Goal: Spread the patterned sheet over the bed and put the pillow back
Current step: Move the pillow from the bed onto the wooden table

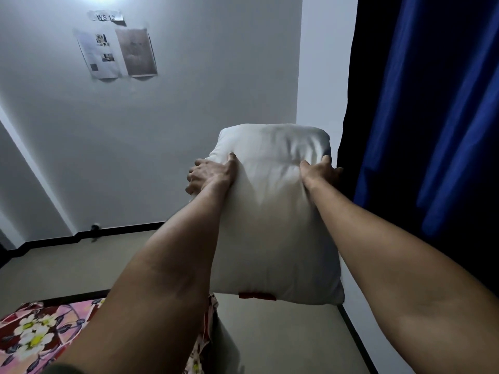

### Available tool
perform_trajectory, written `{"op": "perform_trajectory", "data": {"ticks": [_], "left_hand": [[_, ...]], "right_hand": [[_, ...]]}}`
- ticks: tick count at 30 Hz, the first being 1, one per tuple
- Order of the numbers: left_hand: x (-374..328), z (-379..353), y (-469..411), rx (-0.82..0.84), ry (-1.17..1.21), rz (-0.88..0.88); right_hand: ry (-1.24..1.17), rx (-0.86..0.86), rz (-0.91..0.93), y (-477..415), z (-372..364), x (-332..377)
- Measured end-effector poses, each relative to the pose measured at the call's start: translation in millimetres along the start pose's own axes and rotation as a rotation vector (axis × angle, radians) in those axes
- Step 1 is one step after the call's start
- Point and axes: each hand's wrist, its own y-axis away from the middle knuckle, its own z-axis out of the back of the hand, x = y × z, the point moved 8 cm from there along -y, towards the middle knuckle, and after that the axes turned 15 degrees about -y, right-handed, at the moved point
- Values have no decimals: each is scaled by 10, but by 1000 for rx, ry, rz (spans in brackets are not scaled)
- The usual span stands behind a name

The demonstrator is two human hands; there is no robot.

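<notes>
A white pillow [272, 211] is held up in the air in front of me, over the floor to the right of the bed. My left hand [209, 175] grips its left edge and my right hand [320, 171] grips its right edge, both near the top. A small red tag shows at the pillow's lower edge. The patterned sheet [35, 333], pink and red with white flowers, lies over the bed at the lower left, partly hidden by my left arm. Its edge hangs down the bed's right side.
A white wall [162, 130] stands ahead with papers [116, 52] taped to it. A blue curtain [432, 117] hangs on the right. Beige floor [283, 336] runs between bed and curtain, with a dark skirting along the wall.
</notes>
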Motion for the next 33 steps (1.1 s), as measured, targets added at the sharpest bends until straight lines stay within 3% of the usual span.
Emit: {"op": "perform_trajectory", "data": {"ticks": [12,33], "left_hand": [[-462,-504,-744,61,-19,-13],[-2131,-1257,-1936,60,14,6]], "right_hand": [[51,-16,-15,-662,-546,7],[69,14,6,-2788,-1286,384]]}}
